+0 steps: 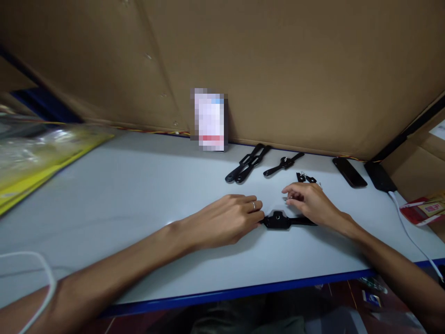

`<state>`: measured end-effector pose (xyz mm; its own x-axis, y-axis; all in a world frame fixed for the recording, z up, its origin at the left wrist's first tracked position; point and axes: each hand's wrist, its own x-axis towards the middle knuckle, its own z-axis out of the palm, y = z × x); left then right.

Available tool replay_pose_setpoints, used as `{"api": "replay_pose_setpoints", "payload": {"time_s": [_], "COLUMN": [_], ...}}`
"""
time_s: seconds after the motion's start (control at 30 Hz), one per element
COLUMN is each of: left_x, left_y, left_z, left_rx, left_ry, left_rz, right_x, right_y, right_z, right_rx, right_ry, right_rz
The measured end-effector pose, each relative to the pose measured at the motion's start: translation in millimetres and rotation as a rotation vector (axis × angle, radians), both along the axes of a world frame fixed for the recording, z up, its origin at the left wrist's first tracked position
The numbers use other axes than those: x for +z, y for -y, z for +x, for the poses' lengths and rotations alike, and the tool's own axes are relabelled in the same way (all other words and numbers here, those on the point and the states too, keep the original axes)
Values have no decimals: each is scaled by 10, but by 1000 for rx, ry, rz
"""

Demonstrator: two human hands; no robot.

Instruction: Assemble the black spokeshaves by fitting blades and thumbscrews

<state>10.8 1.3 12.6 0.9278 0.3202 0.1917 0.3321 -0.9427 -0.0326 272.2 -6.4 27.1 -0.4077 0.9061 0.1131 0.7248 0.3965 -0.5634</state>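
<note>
A black spokeshave (278, 220) lies across the tabletop with its flat middle body facing up. My left hand (236, 215), a ring on one finger, is closed around its left handle, which the fingers mostly hide. Just above the right handle, my right hand (308, 199) has its thumb and fingers curled around a small shiny metal piece (285, 199), perhaps a screw. Behind that hand are small black parts and bits of hardware (306, 177). Farther back rests another spokeshave (285, 163) with metal hardware at its middle. Two bare spokeshave bodies (248, 163) lie side by side to its left.
A phone with a blurred screen (210, 121) leans against the cardboard wall (278, 69). At right lie a dark phone (349, 172) and a black device (379, 176) with a white cable. Clear plastic and a yellow sheet (52, 162) cover the left side.
</note>
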Motion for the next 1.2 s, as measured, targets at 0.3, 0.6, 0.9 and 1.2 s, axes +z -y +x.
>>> {"api": "replay_pose_setpoints", "payload": {"time_s": [0.3, 0.6, 0.9, 1.2], "left_x": [-6, 4, 4, -19], "left_y": [-7, -9, -1, 5], "left_z": [-3, 3, -7, 17], "left_rx": [-10, -11, -6, 21], "left_ry": [11, 8, 40, 14], "left_rz": [8, 1, -12, 25], "right_x": [45, -43, -104, -91], "right_y": [134, 179, 163, 164], "right_z": [-142, -170, -182, -195], "right_rx": [61, 128, 151, 145], "right_ry": [-202, -227, -135, -97], "right_rz": [-22, -20, 108, 109]}}
